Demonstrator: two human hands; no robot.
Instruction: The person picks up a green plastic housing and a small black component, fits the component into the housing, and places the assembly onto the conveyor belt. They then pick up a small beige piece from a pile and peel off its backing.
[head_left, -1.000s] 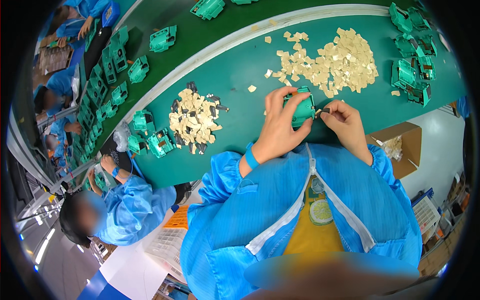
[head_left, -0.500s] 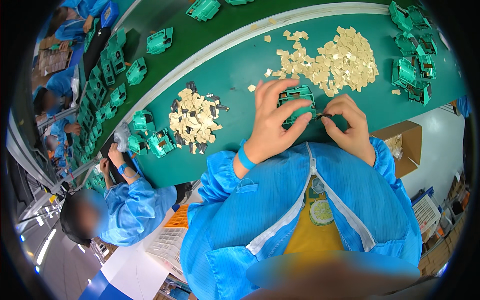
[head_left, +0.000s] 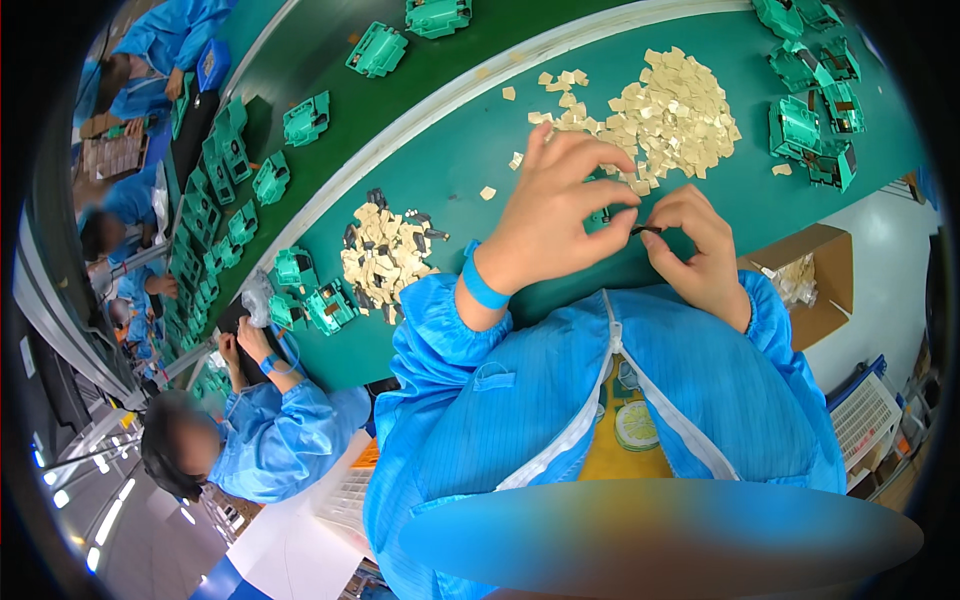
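My left hand (head_left: 568, 212) is curled around a green plastic housing (head_left: 600, 216), which it hides except for a small patch between finger and thumb. Close beside its thumb, my right hand (head_left: 697, 250) pinches a small dark piece (head_left: 644, 230) between thumb and forefinger. Whether that piece touches the housing I cannot tell. Just beyond both hands spreads a large heap of cream-coloured flat pieces (head_left: 680, 110). To the left lies a smaller heap of cream pieces mixed with black parts (head_left: 388, 258).
Green housings stand at the far right (head_left: 797, 128) and left (head_left: 330, 308). More housings (head_left: 306, 118) lie on the dark green belt beyond the pale rail (head_left: 400, 122). A cardboard box (head_left: 825, 270) is at the right. A co-worker in blue (head_left: 285, 430) works at the left.
My left hand has closed in and now covers most of the housing, its fingertips nearer the dark piece. My right hand keeps its pinch. The whole view has shifted slightly.
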